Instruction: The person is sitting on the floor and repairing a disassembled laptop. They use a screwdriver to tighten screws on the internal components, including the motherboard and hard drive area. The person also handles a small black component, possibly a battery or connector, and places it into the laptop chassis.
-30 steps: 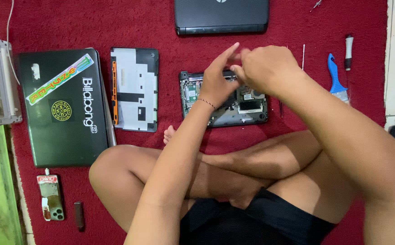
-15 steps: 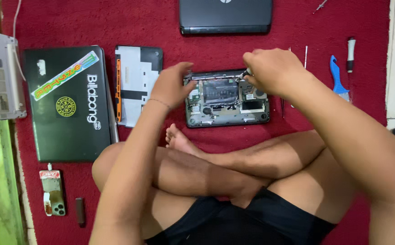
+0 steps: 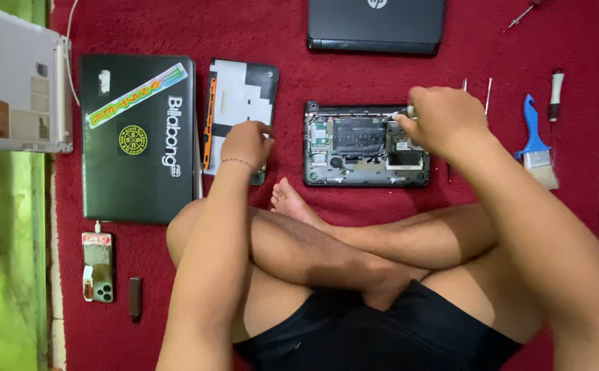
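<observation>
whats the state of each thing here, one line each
opened laptop base: cover off, boards exposed
removed cover panel: lying inside up beside it
green laptop: closed
black laptop: closed
white laptop: closed, underside up
left hand: resting on the panel
right hand: closed on a small tool at the base

Left hand (image 3: 246, 143) is extended forward, palm down, fingers curled, a thin bracelet on the wrist. Right hand (image 3: 442, 118) is closed in a fist, farther right. Legs are crossed near the body.
</observation>
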